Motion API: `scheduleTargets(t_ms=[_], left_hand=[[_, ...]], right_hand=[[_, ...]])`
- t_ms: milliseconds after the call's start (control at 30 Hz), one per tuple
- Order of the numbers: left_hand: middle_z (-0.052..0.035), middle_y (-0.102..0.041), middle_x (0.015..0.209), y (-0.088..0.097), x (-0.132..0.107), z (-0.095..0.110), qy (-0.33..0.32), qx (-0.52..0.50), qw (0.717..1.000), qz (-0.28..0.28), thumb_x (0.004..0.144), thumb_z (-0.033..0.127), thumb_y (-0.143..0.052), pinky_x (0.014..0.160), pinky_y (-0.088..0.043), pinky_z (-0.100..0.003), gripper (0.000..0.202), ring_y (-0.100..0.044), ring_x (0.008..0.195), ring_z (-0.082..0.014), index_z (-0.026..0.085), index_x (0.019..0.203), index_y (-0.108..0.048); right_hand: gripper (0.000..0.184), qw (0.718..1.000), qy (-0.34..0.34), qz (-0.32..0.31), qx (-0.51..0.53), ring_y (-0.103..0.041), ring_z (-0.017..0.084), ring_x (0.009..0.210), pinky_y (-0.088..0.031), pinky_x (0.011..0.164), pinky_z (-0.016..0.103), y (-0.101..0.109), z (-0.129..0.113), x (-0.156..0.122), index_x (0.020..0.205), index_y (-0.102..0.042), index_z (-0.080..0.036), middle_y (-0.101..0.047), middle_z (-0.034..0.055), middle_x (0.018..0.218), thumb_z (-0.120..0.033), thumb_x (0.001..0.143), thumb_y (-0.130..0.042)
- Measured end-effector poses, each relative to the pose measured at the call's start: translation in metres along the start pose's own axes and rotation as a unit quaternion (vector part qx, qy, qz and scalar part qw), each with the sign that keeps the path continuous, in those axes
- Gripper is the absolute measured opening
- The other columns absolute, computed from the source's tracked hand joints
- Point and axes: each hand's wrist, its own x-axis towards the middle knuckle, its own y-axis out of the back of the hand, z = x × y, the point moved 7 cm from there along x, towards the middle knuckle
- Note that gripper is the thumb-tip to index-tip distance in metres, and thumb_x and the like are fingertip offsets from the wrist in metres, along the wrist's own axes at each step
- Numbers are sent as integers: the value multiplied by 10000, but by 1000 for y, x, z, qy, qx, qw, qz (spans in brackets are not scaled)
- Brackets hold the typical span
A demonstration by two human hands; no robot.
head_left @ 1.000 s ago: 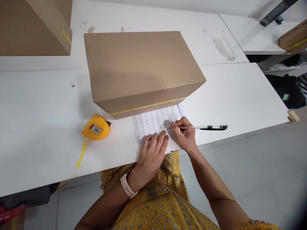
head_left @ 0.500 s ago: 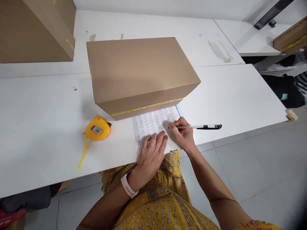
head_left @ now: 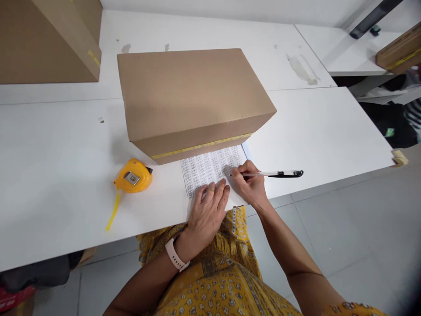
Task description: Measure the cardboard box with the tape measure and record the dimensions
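Note:
A sheet of paper (head_left: 200,171) covered in columns of small handwriting lies on the white table, its far part hidden by a closed cardboard box (head_left: 194,94). My left hand (head_left: 208,208) rests flat over the near part of the sheet, fingers stretched out. In my right hand (head_left: 250,186) is a pen (head_left: 276,174) with a clear barrel and black cap end, its tip down at the written rows. Left of the sheet sits a yellow tape measure (head_left: 134,176), a short length of its tape pulled out toward the table's near edge.
A larger cardboard box (head_left: 49,41) stands at the back left. Another box (head_left: 399,50) is at the far right, near a dark post (head_left: 375,17). The white table (head_left: 59,175) ends close to my body. Dark bags (head_left: 36,272) lie below it.
The view has shifted very slightly. Both hands, the pen and the paper stay in practically the same places.

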Motion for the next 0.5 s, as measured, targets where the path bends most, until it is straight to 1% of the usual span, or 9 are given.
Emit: scheduleTargets(t_ms=[167,333,500], left_hand=[[-99,-561,1541,-1,1,0,2,-2,1000,-5,1008,313,-591,1095,-470,-445,467,-565,1309,-274,126,1436,-582],[-88,-575,1529,0,0,0,0,1,1000,8,1008,299,-589,1091,-473,-440,454,-576,1296,-276,120,1425,-592],[-95,-550,1552,-1,0,0,1,-1,1000,-7,1014,332,-586,1108,-464,-449,483,-557,1322,-277,120,1448,-570]], right_hand=[[304,1000,-6,5,3,-416,107,547,-332,531,273,0,3,0,703,-463,-239,-452,-65,592,-338,906,-666],[304,1000,-10,16,5,-423,109,552,-346,540,276,2,3,0,696,-463,-237,-461,-62,599,-330,905,-663],[297,1000,-3,11,6,-416,106,543,-337,532,275,1,1,0,699,-463,-238,-453,-64,596,-322,905,-661]])
